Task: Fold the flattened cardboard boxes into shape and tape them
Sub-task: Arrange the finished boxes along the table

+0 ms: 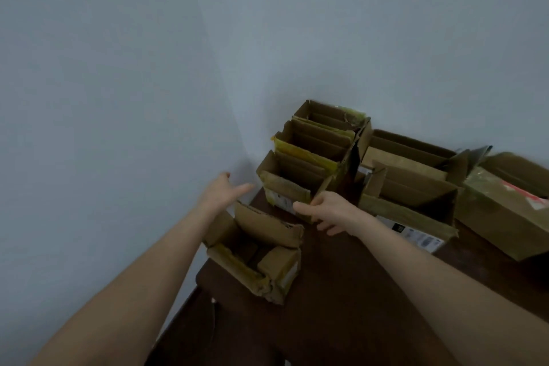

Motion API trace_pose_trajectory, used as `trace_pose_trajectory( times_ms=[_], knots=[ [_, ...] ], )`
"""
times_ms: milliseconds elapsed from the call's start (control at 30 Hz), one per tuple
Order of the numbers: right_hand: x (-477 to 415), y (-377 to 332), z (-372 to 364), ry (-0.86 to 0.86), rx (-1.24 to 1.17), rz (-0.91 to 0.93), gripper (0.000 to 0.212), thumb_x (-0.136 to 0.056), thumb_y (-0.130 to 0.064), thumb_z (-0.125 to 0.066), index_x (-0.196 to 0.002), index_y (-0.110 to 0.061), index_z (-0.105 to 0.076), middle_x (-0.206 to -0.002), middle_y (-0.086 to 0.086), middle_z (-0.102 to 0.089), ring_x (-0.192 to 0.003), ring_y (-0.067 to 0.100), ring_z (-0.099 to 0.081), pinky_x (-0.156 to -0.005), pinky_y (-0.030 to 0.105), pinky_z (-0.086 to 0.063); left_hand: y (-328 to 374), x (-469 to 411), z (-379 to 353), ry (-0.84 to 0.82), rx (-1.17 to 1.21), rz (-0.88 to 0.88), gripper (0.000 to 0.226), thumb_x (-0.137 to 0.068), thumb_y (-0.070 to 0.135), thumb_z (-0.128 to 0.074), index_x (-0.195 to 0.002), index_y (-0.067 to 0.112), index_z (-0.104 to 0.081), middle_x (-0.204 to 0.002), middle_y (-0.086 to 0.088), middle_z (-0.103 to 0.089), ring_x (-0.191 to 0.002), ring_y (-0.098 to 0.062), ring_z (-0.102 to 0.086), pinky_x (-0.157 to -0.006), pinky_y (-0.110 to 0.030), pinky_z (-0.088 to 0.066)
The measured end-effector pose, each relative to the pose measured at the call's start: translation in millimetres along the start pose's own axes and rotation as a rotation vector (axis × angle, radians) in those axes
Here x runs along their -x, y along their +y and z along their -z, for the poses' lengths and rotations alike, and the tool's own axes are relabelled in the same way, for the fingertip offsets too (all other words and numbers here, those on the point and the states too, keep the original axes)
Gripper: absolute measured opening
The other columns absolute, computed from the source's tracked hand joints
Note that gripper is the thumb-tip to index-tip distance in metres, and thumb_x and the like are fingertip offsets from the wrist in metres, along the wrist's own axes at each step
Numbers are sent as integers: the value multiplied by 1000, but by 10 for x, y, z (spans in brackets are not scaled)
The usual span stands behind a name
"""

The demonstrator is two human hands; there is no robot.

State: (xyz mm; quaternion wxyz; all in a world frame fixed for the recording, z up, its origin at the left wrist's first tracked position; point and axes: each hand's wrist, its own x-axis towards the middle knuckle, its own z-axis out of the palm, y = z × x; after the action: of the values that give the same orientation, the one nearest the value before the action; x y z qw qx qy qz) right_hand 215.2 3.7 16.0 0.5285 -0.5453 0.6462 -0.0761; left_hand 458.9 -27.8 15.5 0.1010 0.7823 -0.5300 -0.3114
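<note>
A small open cardboard box (261,258) with yellowish tape on its flaps stands near the left edge of the dark table (341,291). Just beyond its far flap, my left hand (221,190) hovers with fingers spread and holds nothing. My right hand (329,212) reaches to the corner of a folded box (285,184) in a row of three upright open boxes by the wall; its fingers pinch that box's near right flap.
Two more open boxes (315,142) (329,114) stand behind it in the corner. A larger open box (413,193) and a taped closed box (505,205) sit to the right. Walls close off the left and back.
</note>
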Motion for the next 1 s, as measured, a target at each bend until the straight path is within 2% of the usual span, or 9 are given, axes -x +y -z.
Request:
trace_pose_trajectory(
  times_ms=[100,167,400,567,667,733,833,933,1000],
  knots=[
    [100,-18,-312,-139,83,17,84,-81,-52,-70,-147,-19,-31,-147,8,-39,-122,30,-51,-89,43,-53,-297,268,5,-12,2,110,95,-80,61,-63,-148,6,-26,-151,-15,-34,-134,-32,-39,-107,-45,-38],
    [117,29,-535,-71,165,43,68,-88,-48,-62,-145,-20,-37,-140,6,-47,-116,28,-55,-87,39,-55,-412,451,-25,-23,29,134,91,-80,64,-60,-145,5,-33,-148,-14,-39,-132,-32,-42,-105,-44,-39],
    [143,267,-358,247,24,170,36,-97,-29,-56,-131,-18,-57,-125,6,-61,-103,20,-59,-87,36,-52,-493,839,-228,38,135,62,31,-89,32,-65,-102,4,-66,-99,-11,-68,-93,-26,-64,-83,-37,-53],
    [227,449,-181,312,-25,-81,99,-82,-51,-69,-152,-10,-13,-150,14,-36,-131,35,-43,-96,47,-45,-66,1137,-524,136,406,-65,15,-94,24,-58,-84,14,-62,-80,-9,-68,-62,-17,-67,-64,-35,-59],
    [268,550,-218,314,31,-151,107,-70,-65,-71,-147,-9,-22,-144,12,-41,-124,33,-49,-90,45,-49,154,1294,-658,204,269,-270,26,-93,25,-59,-67,24,-54,-62,0,-59,-53,-10,-57,-50,-17,-45],
    [305,592,-183,362,160,-170,96,-74,-64,-68,-143,-9,-30,-141,12,-42,-119,32,-52,-82,41,-49,220,1370,-668,223,236,-335,29,-92,26,-60,-64,23,-53,-57,3,-52,-51,-9,-50,-46,-13,-37],
    [344,587,-99,381,224,-77,52,-90,-48,-56,-123,-9,-46,-120,12,-56,-100,28,-59,-70,35,-45,184,1364,-604,190,296,-302,20,-92,28,-60,-73,19,-59,-70,-7,-64,-63,-19,-62,-59,-23,-52],
    [318,586,-39,328,-96,-6,22,-100,-27,-43,-89,-11,-54,-96,12,-60,-77,23,-60,-72,38,-53,34,1247,-542,186,363,-167,13,-93,26,-59,-82,19,-60,-86,-9,-68,-81,-26,-67,-76,-46,-57],
    [314,594,-26,269,-390,-59,16,-101,-15,-43,-98,-6,-56,-100,15,-59,-80,25,-64,-76,41,-59,-68,1174,-504,227,347,-98,13,-92,22,-61,-102,14,-61,-103,-11,-68,-93,-26,-65,-84,-45,-54]
  ],
)
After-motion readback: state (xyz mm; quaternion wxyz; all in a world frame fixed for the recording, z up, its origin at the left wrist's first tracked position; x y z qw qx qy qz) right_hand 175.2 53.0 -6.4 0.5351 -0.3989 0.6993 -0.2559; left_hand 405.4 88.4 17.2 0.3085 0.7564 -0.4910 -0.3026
